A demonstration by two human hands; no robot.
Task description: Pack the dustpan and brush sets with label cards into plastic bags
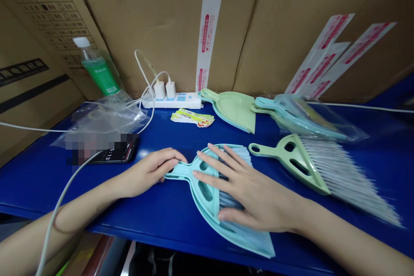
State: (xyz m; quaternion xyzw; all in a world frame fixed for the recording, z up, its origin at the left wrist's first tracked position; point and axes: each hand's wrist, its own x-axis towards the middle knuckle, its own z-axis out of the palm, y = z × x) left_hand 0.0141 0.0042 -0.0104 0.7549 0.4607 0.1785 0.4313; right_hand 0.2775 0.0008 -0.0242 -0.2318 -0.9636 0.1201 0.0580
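A light blue hand brush (pixel 196 175) lies in a matching blue dustpan (pixel 207 220) on the blue table, their handles stacked at the left. My left hand (pixel 155 168) is closed round the end of those handles. My right hand (pixel 246 185) rests flat with fingers spread over the brush head and its bristles, hiding part of them. Just to the right lies a green hand brush (pixel 299 166) with pale bristles. Behind it are a green dustpan (pixel 234 110) on a blue one, and a bagged dustpan set (pixel 291 112).
At the back stand a power strip (pixel 187 101) with white chargers and a tilted bottle (pixel 100 73). Colourful labels (pixel 192 117), a clear plastic bag (pixel 100 120) and a phone (pixel 119 153) lie on the table. A white cable (pixel 61 202) crosses my left forearm. Cardboard boxes (pixel 155 17) wall the back.
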